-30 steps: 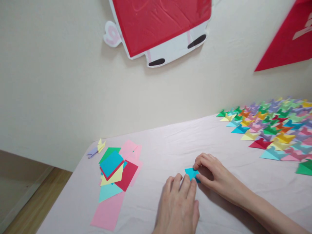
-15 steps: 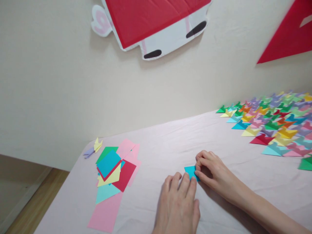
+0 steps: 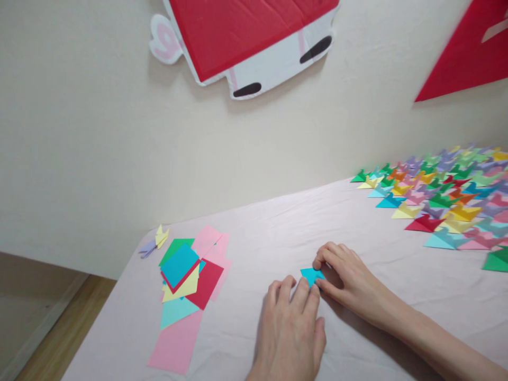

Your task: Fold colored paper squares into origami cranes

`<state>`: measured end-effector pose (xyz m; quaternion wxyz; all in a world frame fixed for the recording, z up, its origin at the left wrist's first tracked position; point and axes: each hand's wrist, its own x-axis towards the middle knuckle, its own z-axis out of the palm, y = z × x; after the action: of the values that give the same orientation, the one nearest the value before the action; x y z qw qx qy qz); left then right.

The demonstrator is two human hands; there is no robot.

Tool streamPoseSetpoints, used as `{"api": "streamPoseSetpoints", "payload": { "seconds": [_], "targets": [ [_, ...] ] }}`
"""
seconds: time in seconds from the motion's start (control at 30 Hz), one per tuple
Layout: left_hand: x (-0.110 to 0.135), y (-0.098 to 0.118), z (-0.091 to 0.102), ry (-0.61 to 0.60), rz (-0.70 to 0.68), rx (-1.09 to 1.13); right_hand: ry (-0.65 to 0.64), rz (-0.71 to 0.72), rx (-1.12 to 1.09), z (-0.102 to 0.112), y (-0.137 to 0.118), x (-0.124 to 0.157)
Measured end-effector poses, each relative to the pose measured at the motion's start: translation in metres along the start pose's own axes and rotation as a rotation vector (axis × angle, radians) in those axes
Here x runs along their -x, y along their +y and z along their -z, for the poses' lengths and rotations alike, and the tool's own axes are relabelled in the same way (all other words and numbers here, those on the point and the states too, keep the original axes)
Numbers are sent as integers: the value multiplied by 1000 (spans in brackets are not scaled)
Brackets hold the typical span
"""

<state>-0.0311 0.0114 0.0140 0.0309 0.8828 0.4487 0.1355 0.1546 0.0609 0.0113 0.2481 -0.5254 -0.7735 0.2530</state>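
Observation:
A small blue piece of origami paper point(image 3: 311, 274), partly folded, lies on the cloth-covered table between my hands. My left hand point(image 3: 290, 323) rests palm down with its fingers spread, the fingertips on the paper's near edge. From the right, my right hand point(image 3: 349, 278) has its thumb and forefinger at the paper's right side, gripping a corner. The fingers hide part of that side, so the exact fold there cannot be made out.
Loose coloured paper squares point(image 3: 180, 267) lie heaped to the left, with a pink sheet point(image 3: 174, 341) nearest. Behind them sit two small folded pieces point(image 3: 154, 243), yellow and purple. Rows of folded paper birds point(image 3: 444, 201) fill the right. A wall point(image 3: 254, 153) borders the table's far edge.
The blue paper's right part has been folded over toward the left, so it looks smaller. My right hand shifted slightly left with it; my left hand stays almost in place.

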Motion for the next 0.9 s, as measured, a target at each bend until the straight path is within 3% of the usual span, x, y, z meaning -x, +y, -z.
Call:
{"api": "streamPoseSetpoints", "payload": {
  "seconds": [0.4, 0.63, 0.9],
  "targets": [
    [4, 0, -4, 84, -3, -87, 8, 7, -146, 5, 4, -1],
    [3, -3, 1, -19, -48, -47, 78, -20, -279, 11, 1, 1],
    [10, 29, -9, 88, 133, -83, 35, 52, 65, 16, -16, 24]
  ]
}}
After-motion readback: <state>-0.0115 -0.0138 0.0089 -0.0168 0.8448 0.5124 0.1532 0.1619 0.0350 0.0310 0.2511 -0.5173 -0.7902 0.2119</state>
